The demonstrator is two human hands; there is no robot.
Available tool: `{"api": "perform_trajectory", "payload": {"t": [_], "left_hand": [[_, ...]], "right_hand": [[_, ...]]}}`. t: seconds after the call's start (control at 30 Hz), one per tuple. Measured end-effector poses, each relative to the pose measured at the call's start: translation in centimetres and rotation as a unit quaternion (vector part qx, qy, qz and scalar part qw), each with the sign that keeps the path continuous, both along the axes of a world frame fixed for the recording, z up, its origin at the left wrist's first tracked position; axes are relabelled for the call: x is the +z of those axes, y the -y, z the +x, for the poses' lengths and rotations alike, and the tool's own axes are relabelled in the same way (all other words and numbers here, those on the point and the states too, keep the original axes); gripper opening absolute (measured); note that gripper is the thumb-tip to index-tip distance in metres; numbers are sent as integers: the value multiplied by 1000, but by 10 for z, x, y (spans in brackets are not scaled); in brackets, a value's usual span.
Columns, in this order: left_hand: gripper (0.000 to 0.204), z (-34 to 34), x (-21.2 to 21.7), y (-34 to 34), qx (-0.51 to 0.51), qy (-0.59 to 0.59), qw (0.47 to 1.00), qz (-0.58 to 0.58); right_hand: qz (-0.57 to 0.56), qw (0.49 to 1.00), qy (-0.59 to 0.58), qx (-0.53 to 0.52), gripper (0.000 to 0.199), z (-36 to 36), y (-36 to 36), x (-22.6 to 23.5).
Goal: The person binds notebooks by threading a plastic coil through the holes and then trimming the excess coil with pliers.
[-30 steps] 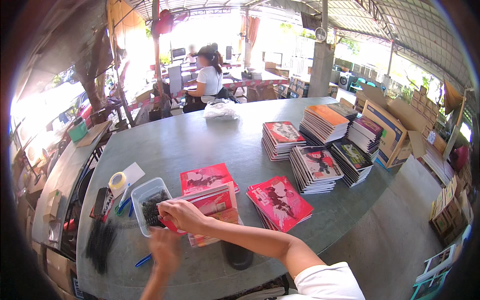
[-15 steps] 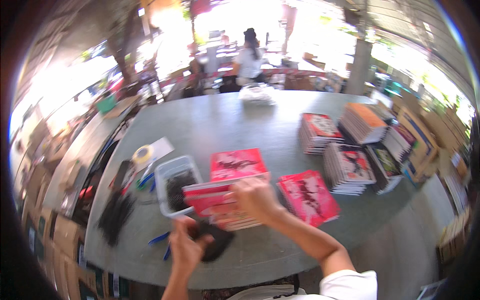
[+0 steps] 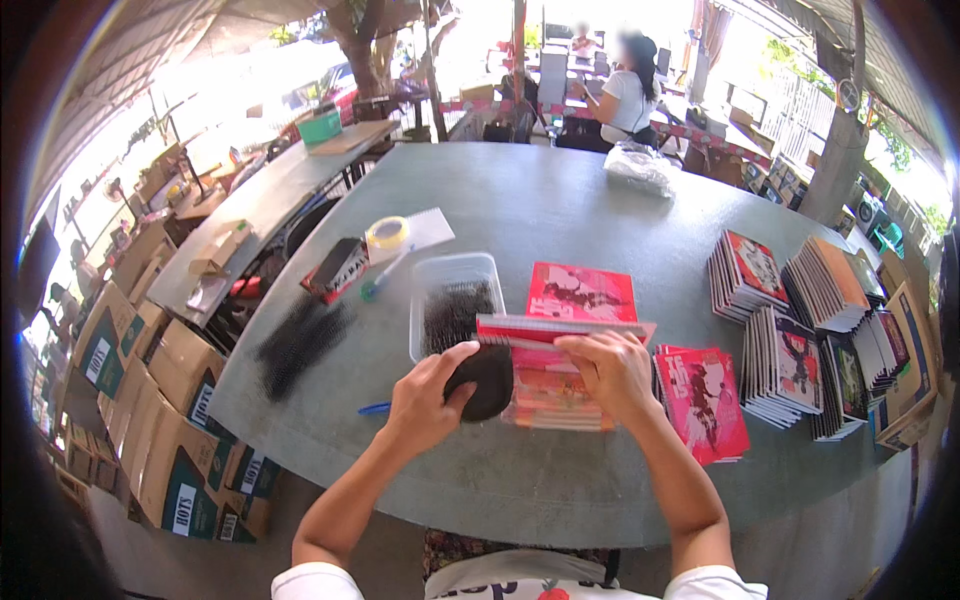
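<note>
A pink-red notebook [image 3: 560,332] is held nearly edge-on above the table, its long edge turned up. My right hand [image 3: 612,375] is closed on its right part, fingers along the upper edge. At its left end my left hand [image 3: 425,395] pinches the corner. A black rounded flat piece [image 3: 487,385] lies against my left thumb; whether the hand also grips it I cannot tell. Below the held notebook is a stack of notebooks [image 3: 562,400], partly hidden. Another pink-red notebook [image 3: 585,290] lies just behind. A clear plastic tub [image 3: 455,262] with black wire pieces [image 3: 455,310] stands beside my left hand.
Loose black wire pieces [image 3: 305,345], a tape roll [image 3: 388,233], a white pad [image 3: 428,230] and a blue pen [image 3: 374,408] lie leftward. Pink notebooks [image 3: 700,405] and several notebook stacks [image 3: 785,365] stand right. A plastic bag [image 3: 640,170] and a person [image 3: 630,100] are beyond.
My left hand has come up from beside the black piece to the notebook's left end. The notebook has turned more edge-on in my right hand. The view has shifted left.
</note>
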State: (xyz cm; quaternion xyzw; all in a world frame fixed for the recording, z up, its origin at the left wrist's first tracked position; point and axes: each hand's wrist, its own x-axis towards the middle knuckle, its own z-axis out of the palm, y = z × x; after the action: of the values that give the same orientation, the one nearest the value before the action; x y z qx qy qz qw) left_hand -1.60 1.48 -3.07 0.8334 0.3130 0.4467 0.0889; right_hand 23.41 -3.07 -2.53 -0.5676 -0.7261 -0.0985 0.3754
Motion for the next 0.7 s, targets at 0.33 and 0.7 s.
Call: {"api": "perform_trajectory", "payload": {"t": [0.33, 0.7], "left_hand": [[49, 4, 2, -9, 19, 98, 995, 19], [37, 37, 8, -11, -24, -10, 1000, -10]], "right_hand": [[23, 1000, -10, -1, 16, 1, 9, -8], [-11, 999, 7, -30, 16, -2, 11, -3]]}}
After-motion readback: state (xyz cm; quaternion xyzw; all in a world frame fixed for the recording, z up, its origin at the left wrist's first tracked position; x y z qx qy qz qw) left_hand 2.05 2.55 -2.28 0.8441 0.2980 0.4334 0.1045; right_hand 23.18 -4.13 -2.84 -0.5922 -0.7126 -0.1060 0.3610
